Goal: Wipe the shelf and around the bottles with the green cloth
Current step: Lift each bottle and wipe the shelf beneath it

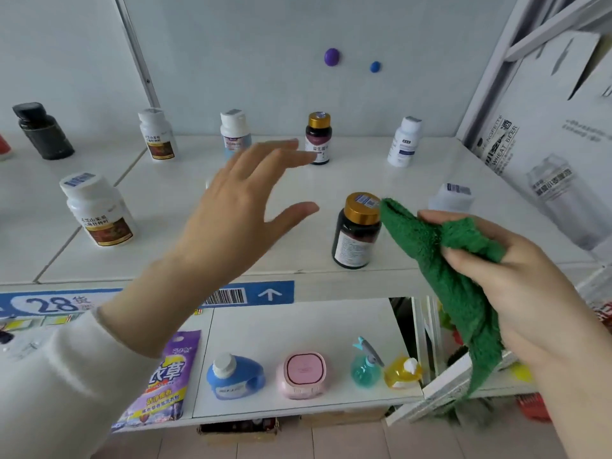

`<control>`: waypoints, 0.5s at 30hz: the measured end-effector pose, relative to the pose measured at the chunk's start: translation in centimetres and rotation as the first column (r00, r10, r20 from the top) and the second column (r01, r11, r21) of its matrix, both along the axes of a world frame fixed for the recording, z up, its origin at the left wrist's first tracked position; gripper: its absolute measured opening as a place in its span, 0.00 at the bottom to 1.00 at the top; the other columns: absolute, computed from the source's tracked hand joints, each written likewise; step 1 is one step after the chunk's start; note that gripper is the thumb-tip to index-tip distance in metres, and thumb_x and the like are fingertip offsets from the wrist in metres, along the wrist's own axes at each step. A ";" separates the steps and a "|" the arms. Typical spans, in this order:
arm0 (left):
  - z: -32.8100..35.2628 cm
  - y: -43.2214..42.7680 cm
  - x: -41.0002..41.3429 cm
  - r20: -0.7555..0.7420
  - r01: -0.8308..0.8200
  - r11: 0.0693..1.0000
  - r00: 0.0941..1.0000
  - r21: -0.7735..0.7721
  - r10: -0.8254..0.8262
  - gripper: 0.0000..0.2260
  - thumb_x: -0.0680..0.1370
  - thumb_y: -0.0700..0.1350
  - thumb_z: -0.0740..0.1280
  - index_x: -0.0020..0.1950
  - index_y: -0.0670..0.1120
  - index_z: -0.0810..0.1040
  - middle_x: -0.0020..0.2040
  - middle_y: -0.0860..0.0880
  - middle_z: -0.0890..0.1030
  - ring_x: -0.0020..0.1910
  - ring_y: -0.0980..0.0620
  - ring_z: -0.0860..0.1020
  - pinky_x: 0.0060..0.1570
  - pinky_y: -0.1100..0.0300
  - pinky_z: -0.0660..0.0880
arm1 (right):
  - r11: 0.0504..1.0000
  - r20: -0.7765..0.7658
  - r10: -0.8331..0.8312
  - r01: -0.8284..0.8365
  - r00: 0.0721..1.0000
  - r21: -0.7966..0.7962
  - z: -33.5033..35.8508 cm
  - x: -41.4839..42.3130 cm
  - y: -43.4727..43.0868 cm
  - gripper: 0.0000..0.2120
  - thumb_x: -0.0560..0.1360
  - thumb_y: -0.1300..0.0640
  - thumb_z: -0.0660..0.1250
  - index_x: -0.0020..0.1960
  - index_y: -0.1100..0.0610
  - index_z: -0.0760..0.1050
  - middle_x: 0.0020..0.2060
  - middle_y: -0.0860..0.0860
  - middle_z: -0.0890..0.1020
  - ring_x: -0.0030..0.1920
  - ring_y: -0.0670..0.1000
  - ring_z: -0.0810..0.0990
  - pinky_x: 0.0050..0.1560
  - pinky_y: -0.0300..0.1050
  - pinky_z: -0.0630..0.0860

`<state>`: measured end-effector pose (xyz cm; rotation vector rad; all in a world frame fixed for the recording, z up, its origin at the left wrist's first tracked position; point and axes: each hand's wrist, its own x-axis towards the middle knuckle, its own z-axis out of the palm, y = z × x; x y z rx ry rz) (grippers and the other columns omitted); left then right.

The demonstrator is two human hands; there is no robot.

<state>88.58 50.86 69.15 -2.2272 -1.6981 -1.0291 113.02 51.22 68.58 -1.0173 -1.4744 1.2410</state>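
My right hand (526, 286) grips the green cloth (440, 260), which hangs bunched in the air in front of the white shelf (185, 193); one cloth corner touches the gold cap of a dark bottle (356, 233) near the shelf's front edge. Spread open above the shelf's middle, my left hand (245, 207) holds nothing, its fingers pointing right. Several bottles stand on the shelf: a large white one (96, 210) at front left, a black one (43, 132) at far left, and white ones (157, 134) (405, 142) plus a gold-capped one (318, 137) along the back.
A white bottle (452, 197) sits partly hidden behind the cloth at right. Cardboard boxes (546, 154) wall the shelf's right side. The lower shelf carries a purple detergent bag (165, 379), a blue bottle (235, 376), a pink case (303, 374) and a teal spray bottle (366, 366).
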 end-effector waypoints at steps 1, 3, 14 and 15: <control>0.2 0.3 1.7 0.022 0.021 0.998 1.000 -0.051 -0.020 0.26 0.71 0.61 0.60 0.66 0.51 0.70 0.66 0.50 0.73 0.63 0.51 0.71 0.59 0.59 0.69 | 1.000 -0.013 0.000 -0.001 1.000 -0.003 0.1 0.7 0.6 0.24 0.74 0.70 0.59 0.38 0.44 0.83 0.35 0.39 0.85 0.34 0.37 0.81 0.32 0.28 0.75; 0.4 1.2 4.7 0.071 0.007 0.974 0.997 -0.226 0.010 0.28 0.69 0.63 0.62 0.66 0.54 0.68 0.64 0.52 0.72 0.61 0.52 0.72 0.58 0.55 0.73 | 1.000 -0.026 0.002 -0.002 1.000 -0.008 0.2 1.9 1.6 0.21 0.74 0.69 0.60 0.39 0.46 0.82 0.34 0.40 0.85 0.33 0.38 0.81 0.31 0.28 0.74; 0.8 3.4 6.4 0.118 -0.088 0.909 0.982 -0.407 0.148 0.18 0.70 0.53 0.69 0.60 0.53 0.75 0.52 0.55 0.77 0.43 0.61 0.76 0.44 0.71 0.71 | 0.999 -0.030 -0.005 0.004 1.000 -0.036 -0.1 1.4 5.1 0.19 0.75 0.66 0.61 0.40 0.44 0.81 0.35 0.41 0.84 0.37 0.40 0.81 0.36 0.31 0.77; 1.1 3.4 6.0 0.120 -0.086 0.909 0.982 -0.408 0.147 0.18 0.71 0.52 0.70 0.60 0.53 0.75 0.51 0.56 0.77 0.42 0.62 0.76 0.44 0.74 0.71 | 0.999 -0.021 -0.013 0.012 1.000 -0.038 -0.1 1.0 5.2 0.18 0.75 0.66 0.61 0.41 0.44 0.80 0.36 0.41 0.84 0.38 0.41 0.81 0.36 0.32 0.76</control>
